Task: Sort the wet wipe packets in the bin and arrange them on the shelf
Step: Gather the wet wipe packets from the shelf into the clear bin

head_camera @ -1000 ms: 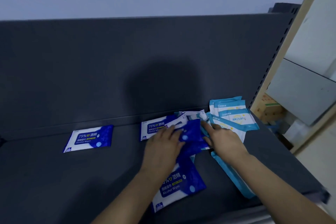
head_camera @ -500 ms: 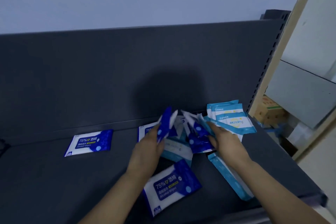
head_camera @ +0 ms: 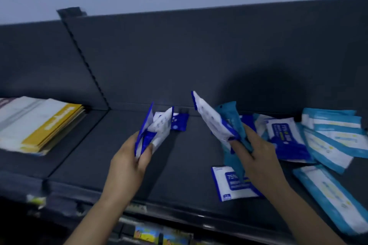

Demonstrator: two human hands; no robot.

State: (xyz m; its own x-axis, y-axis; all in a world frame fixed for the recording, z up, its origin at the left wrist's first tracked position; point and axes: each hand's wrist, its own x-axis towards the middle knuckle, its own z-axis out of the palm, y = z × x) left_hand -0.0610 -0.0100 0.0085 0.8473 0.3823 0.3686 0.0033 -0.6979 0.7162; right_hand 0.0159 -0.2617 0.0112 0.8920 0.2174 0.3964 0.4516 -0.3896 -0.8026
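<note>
- Swung toward nine o'clock since the earlier frames, bringing a neighbouring bay into view at the far nine o'clock edge, with its stack of yellow and white flat packs [head_camera: 39, 125].
- Lifted clear of the heap and carried leftwards: a few dark-blue packets [head_camera: 157, 131], held upright in the grip of the left hand [head_camera: 127, 163], thumb and fingers closed on their lower ends.
- Just past them at twelve o'clock, flat against the back of the shelf [head_camera: 95, 155]: the lone dark-blue packet [head_camera: 179, 124], earlier well apart from that hand, now near it. Reads as the start of a dark-blue row there.
- Raised too, at about two o'clock from the left hand: a white-and-blue packet [head_camera: 211, 121] with a teal packet [head_camera: 228, 113] behind it, both clamped in the closed grip of the right hand [head_camera: 256, 157].
- Below that hand at six o'clock, lying near the shelf's front edge: a face-up packet [head_camera: 231, 183], dark blue and white.
- Further toward three o'clock, unsorted as yet: a printed dark-blue packet [head_camera: 282, 133] overlapping the light-blue packets [head_camera: 334, 137].
- No bin in view. Sorting judged well under way, colours partly split between the hands, neat arranging not yet done.
</note>
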